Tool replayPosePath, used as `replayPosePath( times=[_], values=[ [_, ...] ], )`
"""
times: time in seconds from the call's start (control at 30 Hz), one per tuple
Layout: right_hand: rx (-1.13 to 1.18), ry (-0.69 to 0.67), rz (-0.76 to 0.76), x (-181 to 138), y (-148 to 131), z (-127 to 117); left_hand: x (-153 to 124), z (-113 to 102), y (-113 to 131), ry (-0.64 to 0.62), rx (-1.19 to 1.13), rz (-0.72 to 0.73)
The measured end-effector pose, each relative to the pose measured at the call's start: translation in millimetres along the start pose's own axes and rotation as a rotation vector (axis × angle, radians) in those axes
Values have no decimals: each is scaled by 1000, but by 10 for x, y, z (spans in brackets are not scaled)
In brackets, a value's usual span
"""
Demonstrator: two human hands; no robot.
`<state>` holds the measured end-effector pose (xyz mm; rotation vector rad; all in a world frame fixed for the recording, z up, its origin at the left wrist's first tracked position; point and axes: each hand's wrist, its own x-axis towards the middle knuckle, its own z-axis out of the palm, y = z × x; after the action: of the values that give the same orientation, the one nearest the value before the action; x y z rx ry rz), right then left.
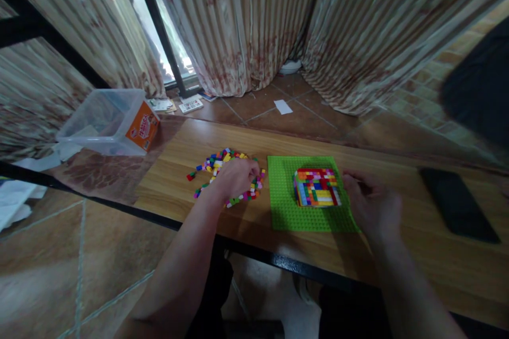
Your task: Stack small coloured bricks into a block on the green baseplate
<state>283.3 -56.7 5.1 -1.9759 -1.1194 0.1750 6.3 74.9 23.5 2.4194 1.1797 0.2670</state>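
Observation:
A green baseplate [284,198] lies on the wooden table [397,254]. On it stands a square stack of many-coloured small bricks [317,187]. Left of the plate is a loose scatter of coloured bricks [217,164]. My left hand [237,177] rests over that scatter with its fingers curled down onto the bricks; whatever they grip is hidden. My right hand [371,202] sits at the plate's right edge, just right of the brick stack, fingers bent inward and close together, with nothing visible in them.
A black phone [457,204] lies on the table at the right. A clear plastic box [105,122] with an orange label sits at the far left. Curtains hang behind, with papers on the tiled floor. A dark shape is at the right edge.

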Motion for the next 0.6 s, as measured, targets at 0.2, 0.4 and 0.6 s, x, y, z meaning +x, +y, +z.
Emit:
replayPosePath(
  times=[0.2, 0.4, 0.6],
  values=[
    [-16, -1, -39, -6, 17, 0, 19, -9, -45, 44, 68, -40],
    [-33, -17, -45, -14, 5, -19, 10, -4, -20, 16, -51, 37],
    [-32, -1, -81, -20, 20, -18, 48, 51, 97, -3, 35, 0]
  ],
)
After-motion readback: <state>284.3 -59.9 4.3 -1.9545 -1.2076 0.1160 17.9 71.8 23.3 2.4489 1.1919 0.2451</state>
